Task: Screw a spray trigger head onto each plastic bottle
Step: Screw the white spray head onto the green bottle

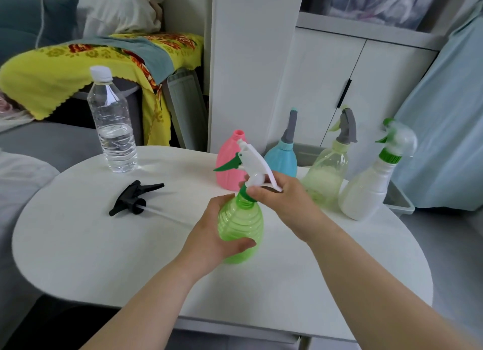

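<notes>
Hands first: your left hand (214, 234) clasps the ribbed green bottle (241, 224) standing near the middle of the counter (78, 245), while your right hand (285, 200) pinches the collar of the white spray head (254, 166) seated on its neck. Threading is under way; next, twist the collar snug. Farther left lies a black spray head (134, 199); beyond, the smooth pink bottle (230, 164) stands uncapped.

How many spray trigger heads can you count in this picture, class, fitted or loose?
5. A black trigger head lies loose on the table; a white one sits on the green bottle in hand; three more top the blue, pale yellow-green and white bottles. None seems hidden.
</notes>
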`<action>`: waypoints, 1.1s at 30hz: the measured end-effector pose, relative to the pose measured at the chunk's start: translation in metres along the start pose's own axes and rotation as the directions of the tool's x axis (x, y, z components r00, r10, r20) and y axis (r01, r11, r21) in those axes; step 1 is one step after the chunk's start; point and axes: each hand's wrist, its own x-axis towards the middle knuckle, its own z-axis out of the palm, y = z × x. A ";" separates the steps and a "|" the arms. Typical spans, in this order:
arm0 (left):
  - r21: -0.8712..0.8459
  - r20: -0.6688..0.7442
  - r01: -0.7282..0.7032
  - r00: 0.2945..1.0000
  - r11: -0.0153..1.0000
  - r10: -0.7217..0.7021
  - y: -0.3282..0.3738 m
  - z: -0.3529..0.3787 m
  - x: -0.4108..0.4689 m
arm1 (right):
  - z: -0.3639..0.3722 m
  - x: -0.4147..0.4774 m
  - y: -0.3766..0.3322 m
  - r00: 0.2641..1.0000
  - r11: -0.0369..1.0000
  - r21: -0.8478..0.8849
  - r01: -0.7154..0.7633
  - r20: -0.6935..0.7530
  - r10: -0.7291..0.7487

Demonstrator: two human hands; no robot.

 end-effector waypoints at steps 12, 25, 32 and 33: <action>-0.032 0.007 -0.018 1.000 0.999 0.018 -0.005 0.001 -0.002 | 0.002 0.003 -0.005 0.996 0.978 -0.196 0.071 0.060 -0.060; -0.032 -0.011 -0.101 0.995 0.994 0.101 -0.022 -0.005 -0.006 | 0.040 0.002 0.025 0.915 0.965 -0.146 0.218 -0.314 -0.254; -0.043 0.008 -0.083 0.996 0.996 0.084 -0.029 -0.005 -0.004 | 0.031 -0.009 0.030 0.975 0.975 -0.060 0.212 -0.046 -0.215; -0.048 0.011 -0.080 0.997 0.996 0.081 -0.029 -0.005 -0.003 | 0.026 -0.010 0.029 0.981 0.980 -0.046 0.194 -0.002 -0.195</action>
